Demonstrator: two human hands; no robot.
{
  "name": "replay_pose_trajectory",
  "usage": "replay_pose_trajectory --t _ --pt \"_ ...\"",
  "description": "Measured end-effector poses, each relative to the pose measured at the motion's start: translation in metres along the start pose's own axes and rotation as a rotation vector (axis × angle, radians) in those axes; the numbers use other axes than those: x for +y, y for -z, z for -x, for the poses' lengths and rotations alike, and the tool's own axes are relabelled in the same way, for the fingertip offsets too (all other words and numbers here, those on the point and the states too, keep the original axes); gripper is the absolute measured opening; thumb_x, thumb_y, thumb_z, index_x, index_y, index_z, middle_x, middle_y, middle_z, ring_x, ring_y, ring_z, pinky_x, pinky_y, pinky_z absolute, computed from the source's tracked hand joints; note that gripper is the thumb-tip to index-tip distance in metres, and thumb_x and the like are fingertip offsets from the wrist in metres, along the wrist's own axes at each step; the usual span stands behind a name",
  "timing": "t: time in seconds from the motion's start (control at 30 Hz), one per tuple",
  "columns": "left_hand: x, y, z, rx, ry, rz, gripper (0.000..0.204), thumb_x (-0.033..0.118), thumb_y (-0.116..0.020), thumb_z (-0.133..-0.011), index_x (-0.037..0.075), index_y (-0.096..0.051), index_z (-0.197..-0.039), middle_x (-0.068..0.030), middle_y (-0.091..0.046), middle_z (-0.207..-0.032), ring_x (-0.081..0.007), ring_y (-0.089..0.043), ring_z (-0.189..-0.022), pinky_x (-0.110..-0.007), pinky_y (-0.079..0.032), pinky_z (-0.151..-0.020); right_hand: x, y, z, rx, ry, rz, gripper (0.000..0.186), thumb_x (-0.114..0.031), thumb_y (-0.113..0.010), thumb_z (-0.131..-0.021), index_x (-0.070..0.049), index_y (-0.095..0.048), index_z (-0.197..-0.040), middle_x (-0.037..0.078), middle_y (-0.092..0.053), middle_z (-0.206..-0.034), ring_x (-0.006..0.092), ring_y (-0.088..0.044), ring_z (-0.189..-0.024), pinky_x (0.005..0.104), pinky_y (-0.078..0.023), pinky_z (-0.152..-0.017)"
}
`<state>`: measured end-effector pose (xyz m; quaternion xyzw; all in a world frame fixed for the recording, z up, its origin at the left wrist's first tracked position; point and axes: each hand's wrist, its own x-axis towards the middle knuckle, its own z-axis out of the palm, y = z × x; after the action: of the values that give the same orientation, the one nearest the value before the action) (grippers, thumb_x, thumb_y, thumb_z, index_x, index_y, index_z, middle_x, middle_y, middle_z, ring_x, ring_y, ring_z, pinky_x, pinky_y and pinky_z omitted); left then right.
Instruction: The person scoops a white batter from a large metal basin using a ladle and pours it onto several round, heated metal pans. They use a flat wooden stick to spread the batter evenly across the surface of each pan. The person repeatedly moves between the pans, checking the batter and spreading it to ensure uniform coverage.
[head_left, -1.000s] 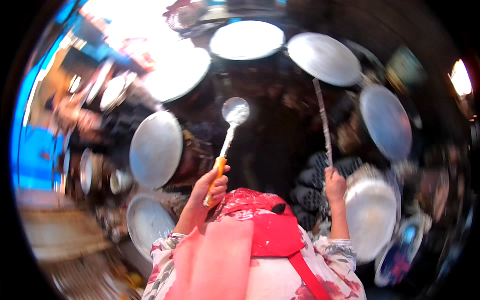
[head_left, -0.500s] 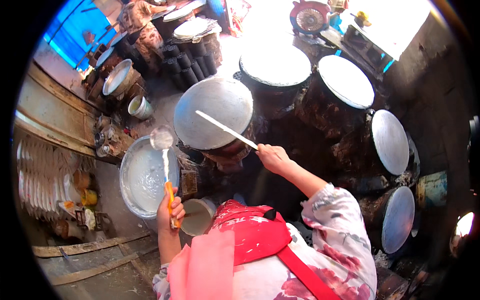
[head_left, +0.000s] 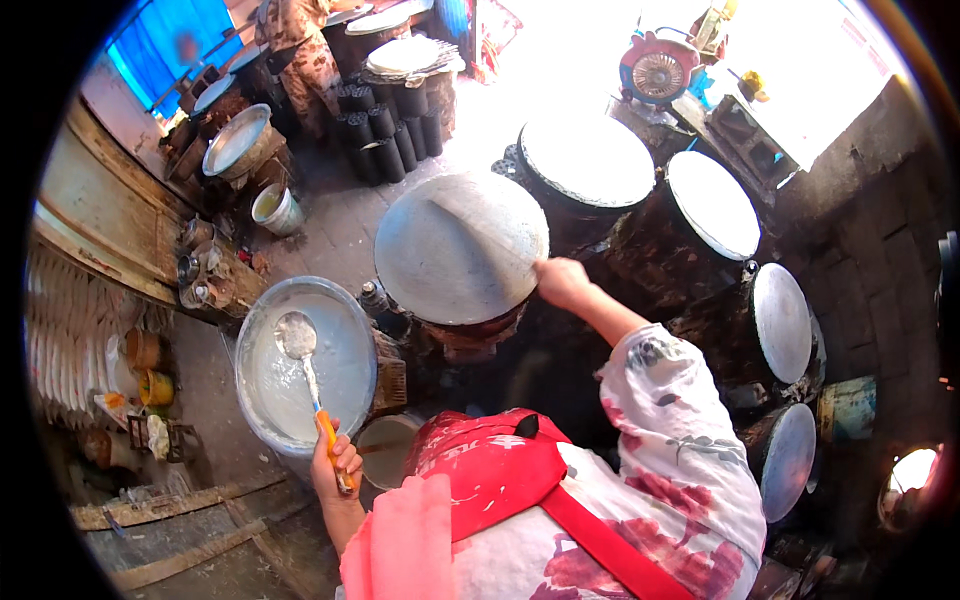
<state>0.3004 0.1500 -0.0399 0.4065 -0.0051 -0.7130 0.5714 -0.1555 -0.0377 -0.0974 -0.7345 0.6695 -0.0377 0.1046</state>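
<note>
My left hand is closed around the orange handle of a metal ladle. Its round bowl is over the wide basin of thin white batter, at or just above the surface; I cannot tell which. On the right, my right hand is closed at the near right rim of a round griddle. It grips a thin flat stick, smeared by motion across the griddle top. Greyish-white covers the griddle; whether that is batter or bare metal is unclear.
More round griddles on dark stands curve around to my right. A pale bucket is close to my left hand. Black cylindrical briquettes are stacked ahead, near another person. A red fan stands at the far right.
The ladle's bowl has moved from beside the basin's far right rim to over the batter. My right hand has moved closer to the griddle rim, and the stick is now blurred. The view has shifted.
</note>
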Motion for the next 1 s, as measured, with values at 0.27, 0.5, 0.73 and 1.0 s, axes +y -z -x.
replay_pose_trajectory --t 0.27,0.5,0.73,1.0 --pt "0.011 -0.01 -0.025 -0.022 0.005 0.003 0.028 0.029 -0.041 -0.098 0.006 -0.051 -0.112 0.0028 -0.042 -0.062 -0.0048 -0.039 -0.04 -0.02 -0.035 -0.037 -0.04 0.021 -0.034 -0.12 0.126 0.06 0.022 -0.016 -0.048 -0.082 -0.002 -0.064 -0.089 0.021 -0.065 -0.086 0.0348 -0.065 -0.083 0.0453 -0.051 -0.071" --pt "-0.003 -0.025 -0.025 0.004 0.01 0.024 0.03 0.028 -0.041 -0.099 0.004 -0.052 -0.112 0.0028 -0.042 -0.061 -0.0049 -0.038 -0.04 -0.02 -0.035 -0.035 0.051 0.014 -0.109 -0.001 -0.186 0.07 0.021 -0.012 -0.051 -0.078 -0.007 -0.071 -0.08 0.013 -0.069 -0.087 0.0271 -0.068 -0.082 0.0391 -0.054 -0.065" --pt "-0.026 -0.06 -0.044 0.017 -0.012 0.075 0.029 0.028 -0.041 -0.098 0.004 -0.052 -0.11 0.0018 -0.042 -0.062 -0.0049 -0.038 -0.04 -0.019 -0.035 -0.036 -0.022 0.029 -0.102 -0.208 0.212 0.112 0.021 -0.008 -0.048 -0.076 -0.002 -0.067 -0.086 0.018 -0.067 -0.08 0.0332 -0.066 -0.077 0.0431 -0.053 -0.069" --pt "-0.05 -0.119 -0.067 -0.014 -0.05 0.069 0.029 0.026 -0.04 -0.099 0.002 -0.052 -0.11 0.0017 -0.042 -0.063 -0.0042 -0.039 -0.041 -0.018 -0.036 -0.037 0.014 0.051 -0.104 -0.26 0.256 0.096 0.021 -0.014 -0.049 -0.081 -0.004 -0.065 -0.089 0.015 -0.067 -0.086 0.0298 -0.067 -0.082 0.042 -0.054 -0.067"
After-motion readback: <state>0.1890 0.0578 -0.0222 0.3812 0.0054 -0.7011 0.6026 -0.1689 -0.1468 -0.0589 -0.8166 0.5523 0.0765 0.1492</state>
